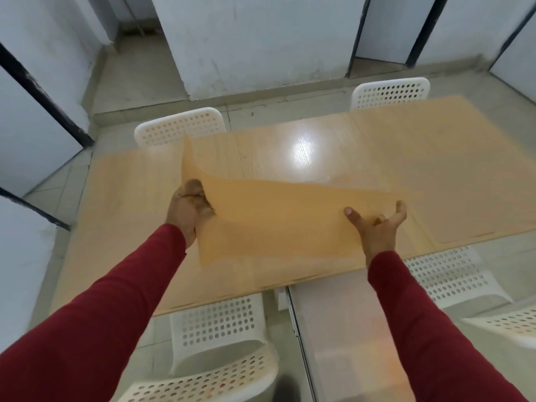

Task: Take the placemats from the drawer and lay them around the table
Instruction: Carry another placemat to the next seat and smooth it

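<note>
A thin tan placemat [278, 221] hangs curved above the near side of the pale wooden table [130, 192]. My left hand [188, 207] grips its left edge, and the corner above curls upward. My right hand [380, 224] is at the mat's right side with the thumb on top and the fingers spread out beneath and beyond it. Another placemat [475, 207] lies flat at the table's near right, and one more [412, 123] lies at the far right. The drawer is out of view.
White perforated chairs stand round the table: two at the far side [179, 127] [390, 92], one below me [220, 343], one at the near right [446, 274]. Grey walls with black frames surround the room. A bright light glare sits on the table's middle.
</note>
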